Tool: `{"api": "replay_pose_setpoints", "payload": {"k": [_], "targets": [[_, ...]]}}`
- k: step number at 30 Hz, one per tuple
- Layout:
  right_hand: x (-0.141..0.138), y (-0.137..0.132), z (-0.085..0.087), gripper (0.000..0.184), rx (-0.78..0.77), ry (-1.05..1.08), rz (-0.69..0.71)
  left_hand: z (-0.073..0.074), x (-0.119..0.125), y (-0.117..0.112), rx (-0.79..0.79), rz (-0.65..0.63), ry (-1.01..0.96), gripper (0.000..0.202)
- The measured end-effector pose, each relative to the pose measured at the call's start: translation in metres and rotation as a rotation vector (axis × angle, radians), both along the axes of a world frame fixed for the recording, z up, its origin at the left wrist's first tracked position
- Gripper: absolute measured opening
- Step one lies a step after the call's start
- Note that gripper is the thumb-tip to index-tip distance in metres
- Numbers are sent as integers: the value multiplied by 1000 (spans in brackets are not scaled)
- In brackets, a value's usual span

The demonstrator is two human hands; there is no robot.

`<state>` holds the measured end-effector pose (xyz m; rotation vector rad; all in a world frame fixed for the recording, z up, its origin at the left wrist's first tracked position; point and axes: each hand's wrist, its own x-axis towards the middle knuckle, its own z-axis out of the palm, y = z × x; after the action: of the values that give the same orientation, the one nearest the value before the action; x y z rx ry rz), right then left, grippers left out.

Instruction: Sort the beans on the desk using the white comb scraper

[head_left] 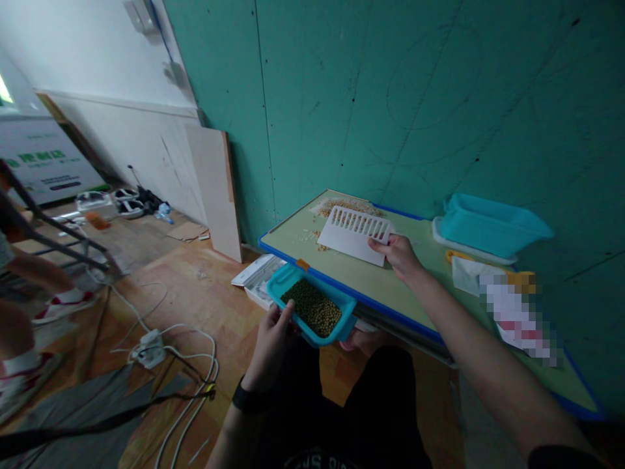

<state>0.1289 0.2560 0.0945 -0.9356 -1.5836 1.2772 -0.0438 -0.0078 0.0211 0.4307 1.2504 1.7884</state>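
My left hand (274,335) grips the near left rim of a blue plastic container (350,320), thumb over the edge. Inside it lie dark green beans (305,301) on the left and tan beans (326,319) on the right. The container is held at the near edge of a small table, over my lap. My right hand (398,254) is closed on the right end of a white slotted scraper (349,241), its slots facing the wall. Just beyond the scraper, a spread of tan beans (336,207) lies on the tabletop, with a few pale bits to the left.
The light green table (405,283) has a blue rim and stands against a green wall. An empty-looking blue bin (495,225) sits on a white lid at the back right. Cables and a power strip (149,348) lie on the floor. Another person's legs (36,286) are at far left.
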Motion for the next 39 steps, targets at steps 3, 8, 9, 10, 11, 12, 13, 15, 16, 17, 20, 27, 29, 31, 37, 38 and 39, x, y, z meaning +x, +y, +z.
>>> {"api": "replay_pose_setpoints", "payload": {"k": [3, 8, 9, 10, 11, 12, 13, 15, 16, 17, 20, 27, 29, 31, 37, 38, 39], "targets": [[0, -1, -1, 50, -10, -3, 15, -1, -1, 0, 15, -1, -1, 42], [0, -2, -1, 48, -19, 7, 27, -4, -1, 0, 10, 3, -12, 42], [1, -2, -1, 47, -23, 8, 28, -5, -1, 1, 4, 9, -12, 42], [1, -2, 0, 47, -28, 7, 32, -5, -1, 1, -1, 11, -11, 42], [1, -2, 0, 48, -33, 5, 39, -6, -2, 1, -2, 12, -8, 42], [1, -3, 0, 48, -34, 2, 46, -6, -2, 1, 1, 12, -4, 42], [1, -3, -1, 49, -28, -1, 50, -7, -2, 1, 4, 6, 2, 42], [0, -3, -2, 49, -14, 0, 56, -6, -2, 1, 6, 3, 8, 42], [0, -3, -2, 50, -13, 2, 60, -6, -2, 1, 9, 8, 5, 42], [0, -2, -3, 50, -16, 3, 63, -5, -2, 1, 10, 12, 2, 43], [0, -3, -3, 51, -32, -1, 77, -3, -3, 1, 15, 17, 0, 43], [-1, -8, -1, 48, -53, -10, 108, -6, -9, 4, 12, 34, 0, 42], [-1, -10, 0, 49, -67, -10, 103, -8, -10, 7, 10, 42, 1, 43], [0, -12, 1, 50, -75, -15, 105, -7, -11, 9, -4, 44, 17, 44], [3, -20, 6, 47, -91, -33, 163, 3, -11, 10, 10, 35, 8, 44], [4, -22, 7, 47, -97, -37, 179, 5, -11, 10, 14, 33, 2, 44], [5, -23, 8, 46, -101, -40, 197, 5, -11, 9, 13, 33, -3, 44]]}}
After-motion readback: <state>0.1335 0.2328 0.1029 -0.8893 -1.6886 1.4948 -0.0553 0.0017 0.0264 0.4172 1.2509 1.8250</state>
